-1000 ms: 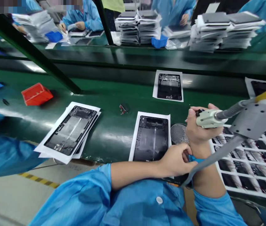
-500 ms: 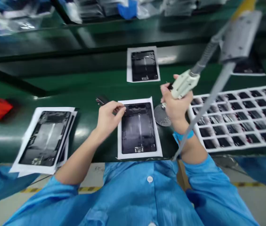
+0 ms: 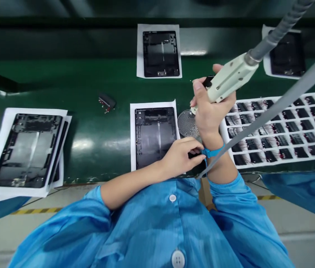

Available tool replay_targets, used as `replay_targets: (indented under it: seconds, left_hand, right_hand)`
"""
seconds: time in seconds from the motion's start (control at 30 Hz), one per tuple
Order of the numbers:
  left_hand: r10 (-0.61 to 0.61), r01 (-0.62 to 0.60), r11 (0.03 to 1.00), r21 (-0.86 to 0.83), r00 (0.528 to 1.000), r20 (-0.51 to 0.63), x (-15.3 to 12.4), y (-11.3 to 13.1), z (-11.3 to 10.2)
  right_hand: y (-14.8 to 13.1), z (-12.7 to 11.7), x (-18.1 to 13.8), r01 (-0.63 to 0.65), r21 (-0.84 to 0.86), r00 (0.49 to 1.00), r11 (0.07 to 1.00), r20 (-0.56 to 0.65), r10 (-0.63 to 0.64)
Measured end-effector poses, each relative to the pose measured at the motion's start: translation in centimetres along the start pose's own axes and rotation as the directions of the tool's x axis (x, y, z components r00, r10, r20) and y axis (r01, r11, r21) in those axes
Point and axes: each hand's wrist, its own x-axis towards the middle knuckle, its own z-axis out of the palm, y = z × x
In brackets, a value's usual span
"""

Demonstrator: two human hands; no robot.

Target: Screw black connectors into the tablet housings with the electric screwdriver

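Note:
My right hand point(image 3: 209, 108) is wrapped round a cream pistol-shaped tool point(image 3: 228, 79) with a metal flexible hose. A round perforated metal disc point(image 3: 187, 123) lies just below the tool's front end. My left hand point(image 3: 183, 154) crosses in front of my body, fingers curled in a pinch beside the blue wrist strap point(image 3: 213, 152) on my right wrist. What the left fingers hold, if anything, is hidden. Under my left forearm lies a dark tablet housing point(image 3: 151, 136) on white paper, its lower part covered by the arm.
Stacked tablet housings point(image 3: 29, 149) lie at the left. Another housing point(image 3: 161, 54) is at the back, one more point(image 3: 287, 56) at back right. A white compartment tray point(image 3: 282, 134) of small black parts fills the right. A black part with red-tipped wires point(image 3: 106, 101) lies left of centre.
My left hand has moved right and down from the housing's top left corner to my right wrist. The right hand still grips the tool. The view has shifted.

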Motion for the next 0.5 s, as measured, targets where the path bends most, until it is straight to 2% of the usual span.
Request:
replay_targets:
  seconds: [0.1,0.17,0.2,0.27,0.33,0.37,0.43,0.5]
  left_hand:
    - [0.009,-0.019,0.993,0.115,0.996,0.092,0.1,-0.2,-2.0]
    - [0.007,-0.038,0.946,0.322,0.995,0.097,0.4,-0.8,-5.6]
    - [-0.015,-0.005,0.889,0.459,0.999,0.04,0.5,-1.2,-8.3]
    - [-0.053,0.17,0.683,0.711,0.981,-0.184,0.2,-1.9,-14.5]
    - [-0.042,0.387,0.452,0.804,0.909,-0.414,-0.7,-2.4,-20.7]
    - [-0.04,0.46,0.381,0.802,0.875,-0.483,-1.3,-2.7,-23.3]
    - [-0.049,0.516,0.339,0.786,0.844,-0.534,-2.2,-3.4,-26.8]
    - [-0.045,0.478,0.372,0.795,0.865,-0.499,-2.6,-4.4,-28.3]
  right_hand:
    - [-0.6,0.1,-0.3,0.042,-0.042,0.995,0.998,-0.088,-0.046]
    - [-1.0,0.0,-0.5,0.074,0.014,0.99,0.997,-0.122,-0.072]
    - [-1.2,0.0,-0.5,0.09,0.041,0.989,0.995,-0.124,-0.084]
    - [-1.4,-0.2,-0.4,0.126,0.063,0.984,0.99,-0.131,-0.117]
    - [-1.5,-0.4,-0.4,0.145,0.056,0.981,0.988,-0.139,-0.136]
    - [-1.6,-0.5,-0.5,0.136,0.046,0.983,0.99,-0.133,-0.129]
    - [-1.6,-0.7,-0.7,0.1,0.022,0.99,0.995,-0.101,-0.097]
    - [-1.3,-0.8,-1.0,0.08,-0.008,0.994,0.997,-0.071,-0.08]
